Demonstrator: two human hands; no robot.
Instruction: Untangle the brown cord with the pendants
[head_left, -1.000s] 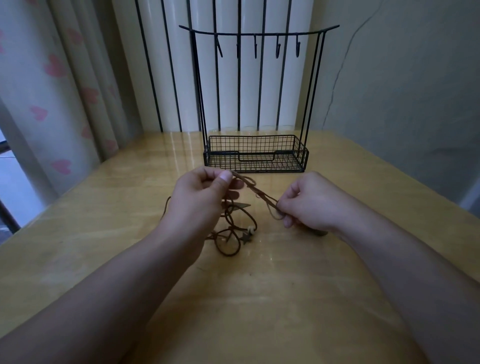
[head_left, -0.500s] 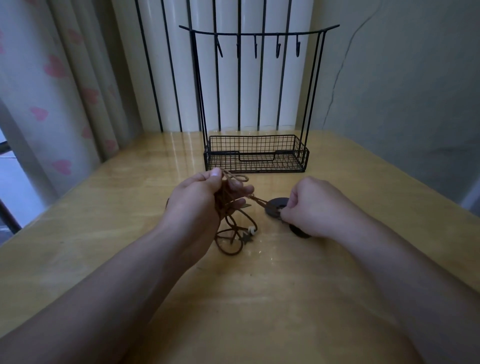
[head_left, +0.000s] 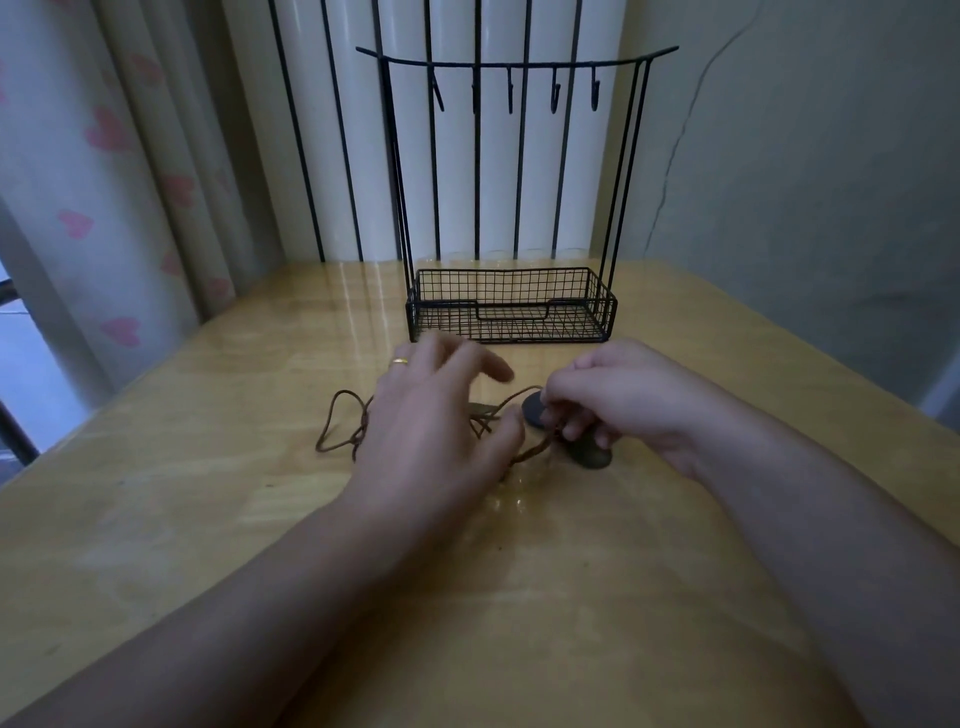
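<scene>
We're hovering our left hand (head_left: 431, 426) over the brown cord (head_left: 340, 431) lying tangled on the table (head_left: 208, 519), fingers spread loose and gripping nothing. Our right hand (head_left: 618, 400) is pinching a strand with curled fingers, just beside two dark disc pendants (head_left: 589, 454), in front of the wire rack (head_left: 511, 312).

tangled brown cord (head_left: 343, 426) on table, dark round pendants (head_left: 532, 410)
</scene>
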